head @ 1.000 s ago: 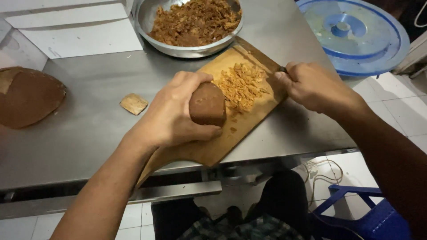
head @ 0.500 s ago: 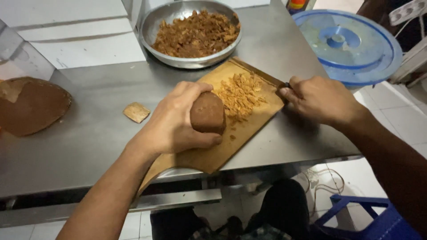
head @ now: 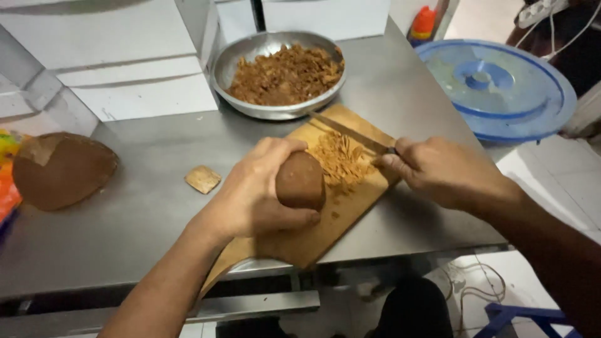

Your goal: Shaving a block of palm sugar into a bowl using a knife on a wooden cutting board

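Left hand [head: 256, 188] curling around brown block [head: 302, 181], pressing it on wooden cutting board [head: 313, 238]. Right hand [head: 438, 172] gripping knife [head: 347, 133] closed-fisted, blade lying beside shavings [head: 341, 159].

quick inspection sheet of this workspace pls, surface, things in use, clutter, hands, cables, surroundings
surface: steel table, bare metal, a few crumbs.
job's things: wooden cutting board overhanging the near edge; brown block and a pile of shavings on it; knife; steel bowl of brown shavings behind the board.
clutter: small tan chip; large brown lump at the far left.
hands: left hand grips the block; right hand holds the knife handle, blade over the shavings.
cables: white cords top right; more on the floor.
surroundings: blue round lid, white tiled wall, blue stool.
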